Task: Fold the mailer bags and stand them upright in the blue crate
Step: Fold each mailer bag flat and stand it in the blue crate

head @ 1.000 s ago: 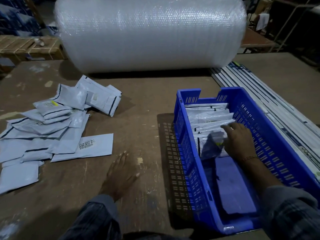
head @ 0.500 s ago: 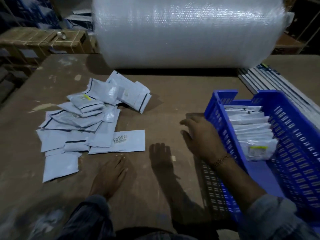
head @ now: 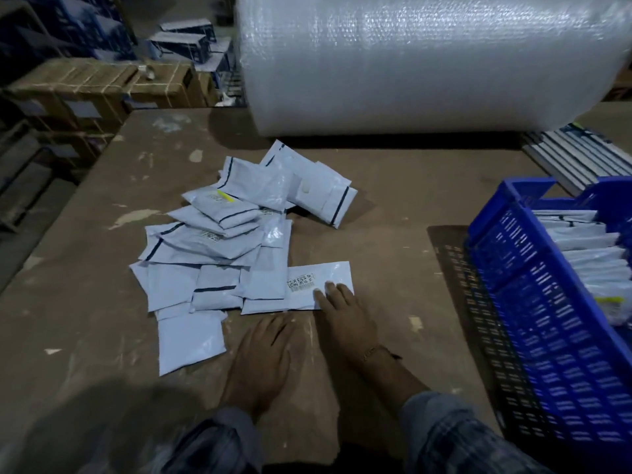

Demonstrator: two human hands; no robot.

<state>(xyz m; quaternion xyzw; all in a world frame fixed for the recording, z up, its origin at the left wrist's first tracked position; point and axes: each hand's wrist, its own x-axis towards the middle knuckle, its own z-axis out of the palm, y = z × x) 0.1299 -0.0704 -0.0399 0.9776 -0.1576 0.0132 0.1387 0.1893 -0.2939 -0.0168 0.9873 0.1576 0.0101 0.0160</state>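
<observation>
A loose pile of grey-white mailer bags [head: 219,248] lies on the brown table, left of centre. The nearest flat bag, with a barcode label [head: 307,285], lies at the pile's front right. My right hand [head: 342,313] rests its fingertips on that bag's right end, fingers fairly straight. Flat on the table just below the pile lies my left hand [head: 263,364], holding nothing. The blue crate [head: 533,323] stands at the right edge with several folded mailer bags [head: 588,248] upright inside it.
A big roll of bubble wrap [head: 420,59] lies across the back of the table. Long flat strips [head: 574,155] are stacked behind the crate. Strapped cardboard boxes [head: 89,87] stand beyond the table's left edge.
My right hand left the crate, crossed to the left and now touches the barcode-labelled bag. The view swung left, so the crate sits at the right edge. The left hand stayed put.
</observation>
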